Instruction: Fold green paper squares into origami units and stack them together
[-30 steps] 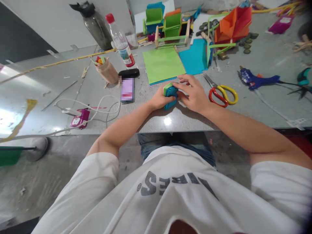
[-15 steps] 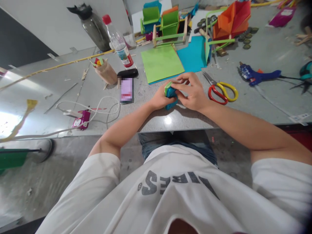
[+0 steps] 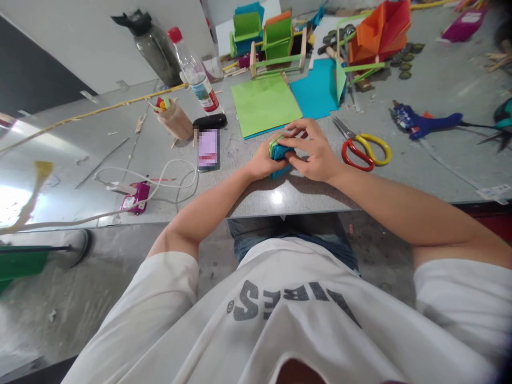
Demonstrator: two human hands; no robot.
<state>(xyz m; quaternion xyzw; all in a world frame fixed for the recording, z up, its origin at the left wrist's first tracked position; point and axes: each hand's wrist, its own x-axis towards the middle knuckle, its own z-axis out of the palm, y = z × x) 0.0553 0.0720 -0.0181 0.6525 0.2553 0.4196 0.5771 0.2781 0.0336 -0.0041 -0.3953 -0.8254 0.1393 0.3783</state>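
Note:
A small folded piece of blue and green paper is held low over the grey table, close to its front edge. My left hand wraps round it from the left, fingers closed. From the right, my right hand pinches the paper's blue side between thumb and fingertips. Part of the folded paper is hidden by my fingers. Just beyond my hands lie flat green sheets over blue ones, with a blue cut sheet beside them. Scissors with red and yellow handles lie right of my right hand.
A phone, a black case, a wooden cup and a bottle stand or lie to the left, near a white cable. A blue glue gun lies right. Orange and green paper models stand behind.
Both hands stay at nearly the same spot on the folded paper. My right fingers have shifted slightly on it. The view has tilted very slightly.

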